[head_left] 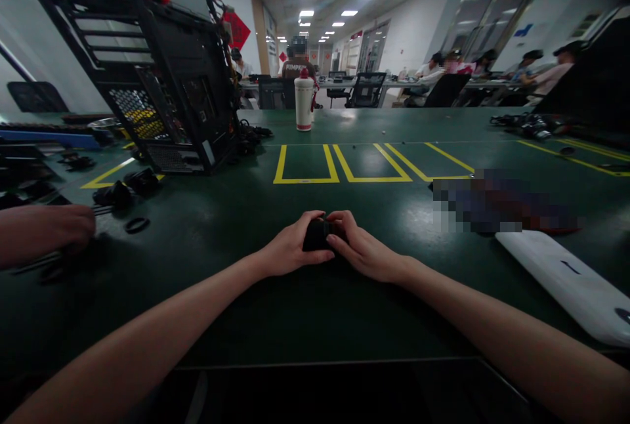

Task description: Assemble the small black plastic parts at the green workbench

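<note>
Both my hands meet over the middle of the green table [315, 319]. My left hand [290, 247] is curled round a small black rounded object [315, 236], thumb on the near side and fingers on the far side. The fingers of my right hand [367, 250] are bent and pinch the same object from the right. Its kind cannot be made out, as the fingers cover much of it. On the left, a black ring [136, 224] and black camera-like pieces [140, 181] lie apart from my hands.
Another person's hand [54, 230] works at the far left. Behind it stands an open black computer case [187, 102]. A white bottle [304, 106] is at the back, beyond yellow tape marks [306, 181]. A white rounded device [566, 279] and a blurred-out item [506, 204] lie right.
</note>
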The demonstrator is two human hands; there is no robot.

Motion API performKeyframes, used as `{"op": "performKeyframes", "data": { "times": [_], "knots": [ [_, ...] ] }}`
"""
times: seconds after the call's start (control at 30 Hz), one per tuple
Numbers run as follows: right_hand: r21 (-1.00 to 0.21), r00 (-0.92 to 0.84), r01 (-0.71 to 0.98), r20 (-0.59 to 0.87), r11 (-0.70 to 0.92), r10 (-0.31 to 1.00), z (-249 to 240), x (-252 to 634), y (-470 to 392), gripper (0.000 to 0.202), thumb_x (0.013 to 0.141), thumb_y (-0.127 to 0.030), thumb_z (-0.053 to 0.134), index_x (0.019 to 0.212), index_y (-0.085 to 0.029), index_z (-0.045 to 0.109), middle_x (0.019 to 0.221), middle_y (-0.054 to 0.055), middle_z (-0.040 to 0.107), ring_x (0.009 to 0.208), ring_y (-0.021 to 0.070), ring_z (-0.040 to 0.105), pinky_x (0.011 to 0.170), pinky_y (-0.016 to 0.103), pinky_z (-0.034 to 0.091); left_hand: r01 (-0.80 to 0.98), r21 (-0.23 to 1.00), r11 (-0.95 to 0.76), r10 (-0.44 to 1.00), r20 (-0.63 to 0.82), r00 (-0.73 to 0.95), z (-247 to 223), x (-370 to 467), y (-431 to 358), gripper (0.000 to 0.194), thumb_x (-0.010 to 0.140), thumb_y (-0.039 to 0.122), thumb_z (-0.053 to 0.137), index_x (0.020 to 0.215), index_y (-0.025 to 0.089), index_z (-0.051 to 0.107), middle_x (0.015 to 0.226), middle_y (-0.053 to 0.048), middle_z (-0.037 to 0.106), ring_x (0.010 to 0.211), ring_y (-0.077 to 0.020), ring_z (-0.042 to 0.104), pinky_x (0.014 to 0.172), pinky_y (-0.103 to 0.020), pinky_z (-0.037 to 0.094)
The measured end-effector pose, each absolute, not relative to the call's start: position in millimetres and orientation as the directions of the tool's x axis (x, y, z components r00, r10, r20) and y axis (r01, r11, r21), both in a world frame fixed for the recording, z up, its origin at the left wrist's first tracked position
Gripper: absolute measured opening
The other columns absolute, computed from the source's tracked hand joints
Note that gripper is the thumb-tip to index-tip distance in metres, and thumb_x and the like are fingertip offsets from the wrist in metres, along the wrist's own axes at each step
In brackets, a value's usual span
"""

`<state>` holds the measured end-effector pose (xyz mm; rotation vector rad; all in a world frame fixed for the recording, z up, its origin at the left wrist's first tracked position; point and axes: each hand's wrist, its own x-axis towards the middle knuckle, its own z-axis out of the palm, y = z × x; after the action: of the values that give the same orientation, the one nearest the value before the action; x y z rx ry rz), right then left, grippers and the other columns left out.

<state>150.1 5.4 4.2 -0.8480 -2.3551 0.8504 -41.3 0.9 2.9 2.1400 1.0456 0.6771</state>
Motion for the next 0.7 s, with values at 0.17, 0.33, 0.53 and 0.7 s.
{"op": "performKeyframes", "data": {
  "times": [0.17, 0.33, 0.53, 0.7],
  "knots": [
    [-0.680, -0.673, 0.395, 0.243, 0.617, 0.699, 2.6, 152.6, 4.7, 0.028, 0.087, -0.027, 0.039, 0.111, -0.018, 0.028, 0.101, 0.010, 0.052, 0.087, 0.0175, 0.055, 0.074, 0.034, 0.045, 0.504, 0.704, -0.501, 0.811, 0.179, 0.557, -0.7, -40.2, 1.7, 0.068, 0.070, 0.038, 0.063, 0.124, 0.016, 0.028, 0.119, -0.011, 0.047, 0.107, -0.0240, 0.048, 0.090, -0.039, 0.039],
    [-0.672, -0.665, 0.419, 0.230, 0.610, 0.711, 0.7, 153.7, 4.7, 0.025, 0.086, -0.027, 0.041, 0.108, -0.019, 0.031, 0.098, 0.009, 0.052, 0.085, 0.0177, 0.055, 0.073, 0.034, 0.046, 0.512, 0.690, -0.512, 0.803, 0.172, 0.571, -0.5, -41.1, 1.7, 0.066, 0.071, 0.037, 0.062, 0.124, 0.017, 0.028, 0.116, -0.011, 0.047, 0.104, -0.0241, 0.049, 0.088, -0.039, 0.041],
    [-0.637, -0.678, 0.445, 0.220, 0.629, 0.702, 2.2, 155.1, 3.2, 0.023, 0.086, -0.028, 0.040, 0.105, -0.018, 0.034, 0.094, 0.008, 0.052, 0.081, 0.0165, 0.054, 0.071, 0.032, 0.045, 0.530, 0.668, -0.523, 0.790, 0.147, 0.595, 1.9, -41.6, 1.6, 0.066, 0.071, 0.038, 0.061, 0.124, 0.016, 0.028, 0.118, -0.013, 0.046, 0.106, -0.0251, 0.048, 0.088, -0.040, 0.041],
    [-0.610, -0.672, 0.485, 0.198, 0.626, 0.713, 5.8, 156.1, 3.3, 0.023, 0.084, -0.029, 0.045, 0.103, -0.017, 0.038, 0.090, 0.006, 0.052, 0.077, 0.0160, 0.052, 0.069, 0.031, 0.045, 0.534, 0.646, -0.545, 0.773, 0.142, 0.618, 2.9, -42.2, 1.9, 0.065, 0.071, 0.037, 0.062, 0.124, 0.017, 0.029, 0.120, -0.012, 0.046, 0.108, -0.0246, 0.047, 0.091, -0.040, 0.039]
  ]
}}
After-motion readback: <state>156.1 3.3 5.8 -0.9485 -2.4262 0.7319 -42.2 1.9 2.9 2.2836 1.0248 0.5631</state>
